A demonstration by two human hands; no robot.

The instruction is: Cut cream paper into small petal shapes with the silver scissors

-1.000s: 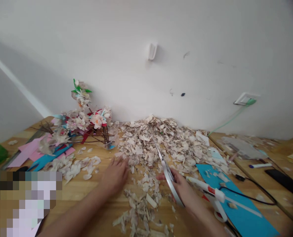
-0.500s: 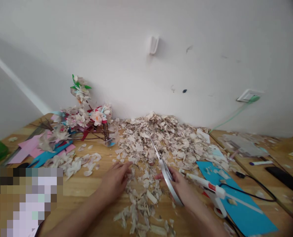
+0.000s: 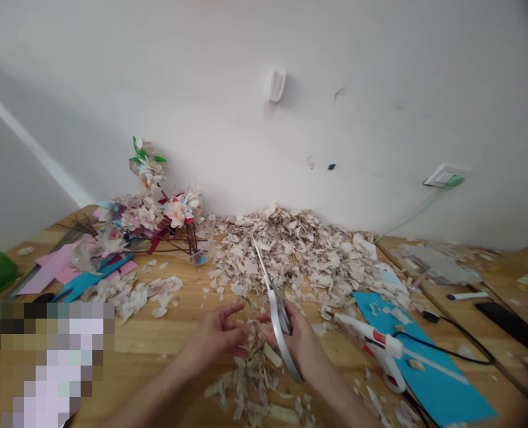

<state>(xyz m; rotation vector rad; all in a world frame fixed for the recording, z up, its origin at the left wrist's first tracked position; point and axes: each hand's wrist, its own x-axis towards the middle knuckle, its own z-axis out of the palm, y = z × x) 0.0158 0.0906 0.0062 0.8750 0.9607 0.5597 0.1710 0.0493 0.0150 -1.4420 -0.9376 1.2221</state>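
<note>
My right hand is closed around scissors with silver handles, their blades pointing away over the big heap of pale, thin flakes by the wall. In front of me lies a smaller strip of flakes and curled shavings on the wooden table. At the left side of this strip is my left hand, its fingers curved and apart, at or touching the flakes; I cannot see anything held in it. Between my two hands some of the flakes are partly hidden by the fingers.
Handmade flowers on twigs stand at the back left, near loose petals and pink sheets. A white glue gun with a black cable lies on blue card at the right, with a pen beyond.
Both hands have come nearer to me and closer together, bringing the scissors left and back. Flakes between the hands have been drawn toward me, leaving bare wood before the heap.
</note>
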